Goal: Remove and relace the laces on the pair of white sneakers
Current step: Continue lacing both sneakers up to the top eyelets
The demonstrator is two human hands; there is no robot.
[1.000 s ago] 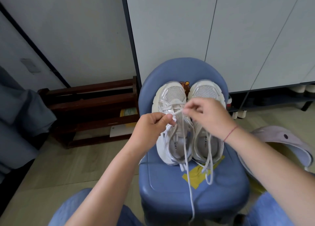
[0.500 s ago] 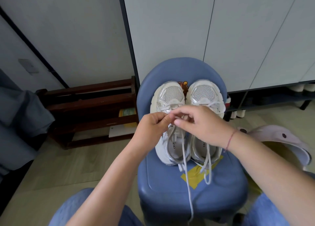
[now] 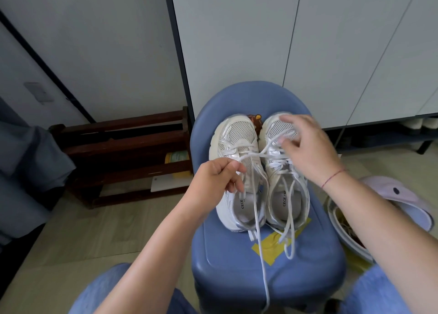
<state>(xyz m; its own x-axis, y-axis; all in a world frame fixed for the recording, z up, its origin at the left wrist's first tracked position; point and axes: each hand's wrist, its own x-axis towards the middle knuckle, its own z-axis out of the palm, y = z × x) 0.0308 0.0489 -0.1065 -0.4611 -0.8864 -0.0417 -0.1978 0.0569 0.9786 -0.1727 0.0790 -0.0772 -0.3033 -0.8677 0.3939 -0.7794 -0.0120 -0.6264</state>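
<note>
Reading the insoles: we make out "CECE" in each; the sticker on the chair back is too small to read.
Sneakers: the left sneaker and right sneaker stand side by side, toes away from us, on the blue chair.
Left hand: our left hand pinches the lace between thumb and forefinger over the left sneaker.
Right hand: our right hand hovers, fingers spread, over the right sneaker's toe; blur hides whether it grips the lace.
Since half a second ago: our hands, then together, have parted, stretching the lace between them.
</note>
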